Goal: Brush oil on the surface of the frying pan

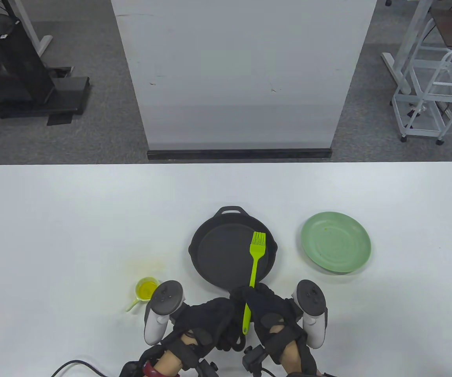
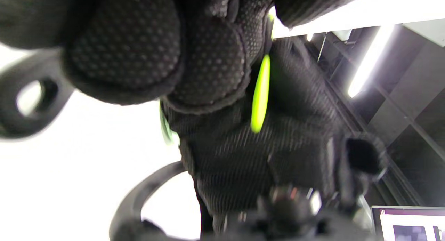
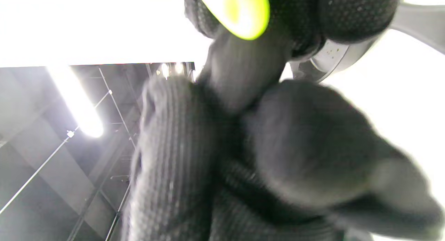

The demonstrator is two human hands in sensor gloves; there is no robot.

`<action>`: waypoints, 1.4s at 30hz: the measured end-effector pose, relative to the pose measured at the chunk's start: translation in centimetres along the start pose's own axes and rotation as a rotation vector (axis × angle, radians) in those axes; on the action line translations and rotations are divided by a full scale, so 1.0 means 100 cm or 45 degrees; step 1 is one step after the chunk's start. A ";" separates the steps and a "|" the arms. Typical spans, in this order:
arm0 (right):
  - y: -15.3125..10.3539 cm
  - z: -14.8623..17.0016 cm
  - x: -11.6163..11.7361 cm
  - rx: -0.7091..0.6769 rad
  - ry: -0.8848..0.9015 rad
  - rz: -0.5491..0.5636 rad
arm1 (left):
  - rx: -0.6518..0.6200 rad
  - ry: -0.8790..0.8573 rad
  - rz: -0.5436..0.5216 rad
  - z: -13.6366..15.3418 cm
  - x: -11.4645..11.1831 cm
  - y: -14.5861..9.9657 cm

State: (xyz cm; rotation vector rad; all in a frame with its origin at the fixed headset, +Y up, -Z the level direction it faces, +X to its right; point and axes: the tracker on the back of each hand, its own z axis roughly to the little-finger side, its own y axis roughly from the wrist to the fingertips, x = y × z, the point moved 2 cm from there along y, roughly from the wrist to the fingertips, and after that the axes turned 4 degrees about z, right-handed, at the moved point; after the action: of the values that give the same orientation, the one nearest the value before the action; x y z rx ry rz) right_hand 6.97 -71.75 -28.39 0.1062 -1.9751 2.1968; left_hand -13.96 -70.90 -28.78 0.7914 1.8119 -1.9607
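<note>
A black cast-iron frying pan (image 1: 224, 255) sits on the white table, its small loop handle pointing away from me. My right hand (image 1: 273, 310) grips the handle of a lime-green silicone brush (image 1: 254, 271), whose bristles lie on the right part of the pan's surface. The brush handle also shows in the left wrist view (image 2: 259, 95) and its end in the right wrist view (image 3: 240, 8). My left hand (image 1: 210, 318) is curled at the pan's near edge, where the long handle lies hidden under both hands. A small cup of yellow oil (image 1: 146, 290) stands left of the pan.
A pale green plate (image 1: 336, 247) lies to the right of the pan. A faint yellow smear (image 1: 147, 267) marks the table behind the oil cup. A white panel (image 1: 241, 78) stands beyond the table's far edge.
</note>
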 end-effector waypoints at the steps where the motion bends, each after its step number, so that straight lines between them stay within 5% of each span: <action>1: 0.000 0.000 -0.002 0.006 -0.007 -0.006 | -0.010 -0.002 -0.011 -0.001 0.008 -0.004; 10: -0.006 0.010 -0.025 0.099 -0.105 0.033 | -0.151 -0.087 -0.291 0.022 0.088 -0.047; 18: -0.005 0.010 -0.053 0.162 -0.192 0.139 | -0.146 -0.044 -0.284 0.024 0.086 -0.050; 34: -0.001 0.013 -0.188 0.515 -0.281 0.611 | -0.155 -0.084 -0.292 0.027 0.094 -0.056; 42: 0.005 0.028 -0.212 0.652 -0.303 0.673 | -0.156 -0.082 -0.298 0.025 0.095 -0.057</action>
State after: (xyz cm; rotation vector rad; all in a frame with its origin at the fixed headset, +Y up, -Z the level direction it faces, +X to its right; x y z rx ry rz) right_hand 27.49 -76.43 -32.27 -0.1053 -1.6208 3.1298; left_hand -25.22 -71.67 -30.06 0.4911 2.0416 -1.9645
